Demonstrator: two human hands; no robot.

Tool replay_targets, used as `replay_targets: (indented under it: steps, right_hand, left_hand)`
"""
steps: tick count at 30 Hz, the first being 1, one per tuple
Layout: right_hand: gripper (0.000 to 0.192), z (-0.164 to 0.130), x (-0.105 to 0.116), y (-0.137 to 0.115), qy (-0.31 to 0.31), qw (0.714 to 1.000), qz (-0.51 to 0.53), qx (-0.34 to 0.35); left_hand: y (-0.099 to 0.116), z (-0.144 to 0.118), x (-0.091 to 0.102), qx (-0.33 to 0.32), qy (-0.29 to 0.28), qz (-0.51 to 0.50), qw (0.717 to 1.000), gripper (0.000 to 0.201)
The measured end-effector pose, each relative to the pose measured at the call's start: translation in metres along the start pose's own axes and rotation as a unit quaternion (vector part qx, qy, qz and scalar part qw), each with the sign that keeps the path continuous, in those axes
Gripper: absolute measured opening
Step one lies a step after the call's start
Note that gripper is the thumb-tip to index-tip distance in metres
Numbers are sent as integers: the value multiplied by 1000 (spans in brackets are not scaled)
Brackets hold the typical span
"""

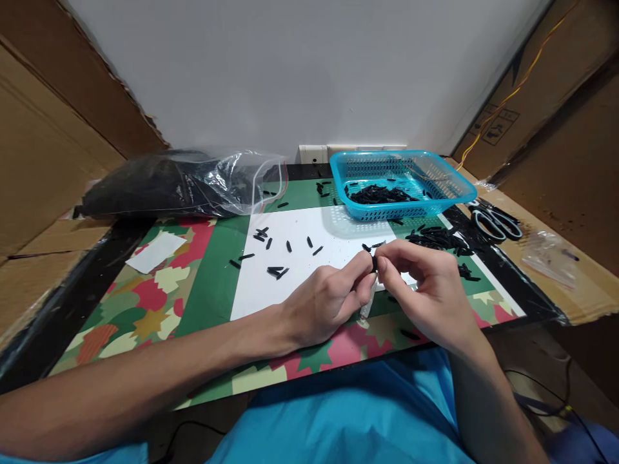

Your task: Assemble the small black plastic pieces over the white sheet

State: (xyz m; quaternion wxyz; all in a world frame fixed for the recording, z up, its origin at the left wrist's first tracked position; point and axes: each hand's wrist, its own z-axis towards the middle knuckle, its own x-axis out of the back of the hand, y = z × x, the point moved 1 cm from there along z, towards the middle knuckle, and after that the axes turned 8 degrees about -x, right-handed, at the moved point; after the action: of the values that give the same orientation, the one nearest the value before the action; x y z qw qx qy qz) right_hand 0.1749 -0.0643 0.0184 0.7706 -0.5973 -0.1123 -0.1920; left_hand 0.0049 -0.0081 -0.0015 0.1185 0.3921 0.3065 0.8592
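My left hand (333,293) and my right hand (428,290) meet over the front of the table, their fingertips pinched together on one small black piece (374,263). Most of that piece is hidden by the fingers. Just beneath the hands is a narrow translucent object (367,310), like a small tube or handle; I cannot tell whether a hand holds it. Several loose slim black pieces (289,246) lie on the white sheet (256,293) to the left. Beyond my right hand is a heap of the same black pieces (435,237).
A blue plastic basket (406,209) with more black pieces stands at the back right. At the back left lies a clear zip bag (193,183) full of dark contents. Scissors (493,222) and a small clear bag (549,258) rest on the right. Cardboard walls (561,142) flank the table.
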Motion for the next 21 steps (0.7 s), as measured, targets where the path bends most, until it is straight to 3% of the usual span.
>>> replay_targets:
  steps: [4, 9, 21]
  right_hand:
    - [13, 0, 0, -1, 22, 999, -34, 10]
    - [14, 0, -3, 0, 13, 1000, 10, -12]
    - [15, 2, 2, 1, -22, 995, 85, -37]
  left_hand:
    - [1, 1, 1, 27, 4, -1, 1000, 14]
    - [1, 2, 2, 48, 22, -36, 998, 16]
    - [-1, 2, 1, 32, 27, -41, 998, 17]
